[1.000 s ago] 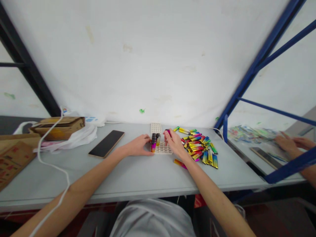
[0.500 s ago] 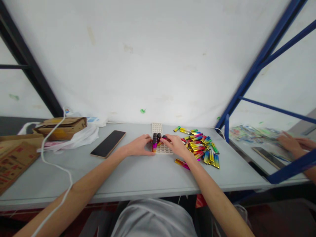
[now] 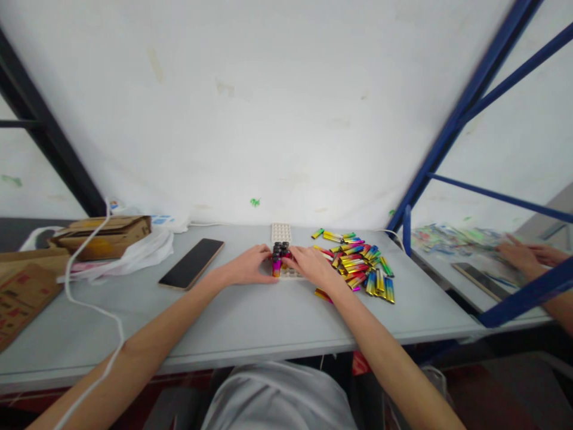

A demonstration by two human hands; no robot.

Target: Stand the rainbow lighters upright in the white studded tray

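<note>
Black-topped lighters [image 3: 276,265], the nearest metallic pink-purple shading to orange at its base, stand upright, closely grouped, at the left of a white pocketed tray [image 3: 292,275] lying flat; they appear seated in its pockets.

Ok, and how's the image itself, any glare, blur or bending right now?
Head view: glints streak the metallic pile; head view: the co-worker's hands look smeared; head view: the black-topped pieces by the left hand are too soft for fine detail; head view: the blue post and black post lean opposite ways, likely wide-angle distortion.
</note>
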